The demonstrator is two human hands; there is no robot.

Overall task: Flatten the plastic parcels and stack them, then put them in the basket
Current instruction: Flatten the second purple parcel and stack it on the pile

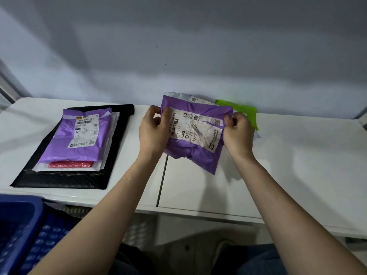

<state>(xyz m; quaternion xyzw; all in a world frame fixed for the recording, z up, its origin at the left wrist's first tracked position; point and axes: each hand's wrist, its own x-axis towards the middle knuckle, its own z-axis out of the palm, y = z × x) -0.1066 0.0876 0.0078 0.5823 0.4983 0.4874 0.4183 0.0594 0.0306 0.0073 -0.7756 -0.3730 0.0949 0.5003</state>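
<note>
Dim, soft shadows, warped edges

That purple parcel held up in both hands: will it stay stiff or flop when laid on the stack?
Probably floppy: the purple parcel is creased and sags below both hands' grip, left hand, right hand. Likely light, held by its edges. Its glossy film may slide on the stack.

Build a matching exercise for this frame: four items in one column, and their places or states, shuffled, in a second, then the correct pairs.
Items
1. crumpled purple parcel
2. black mailer
3. green parcel
4. blue basket

Places or states
A. bottom of the stack on the table's left
B. below the table's near edge, at the left
C. held up by the left hand and right hand
D. by the wall, behind the held parcel

Pairs: 1-C, 2-A, 3-D, 4-B
</note>
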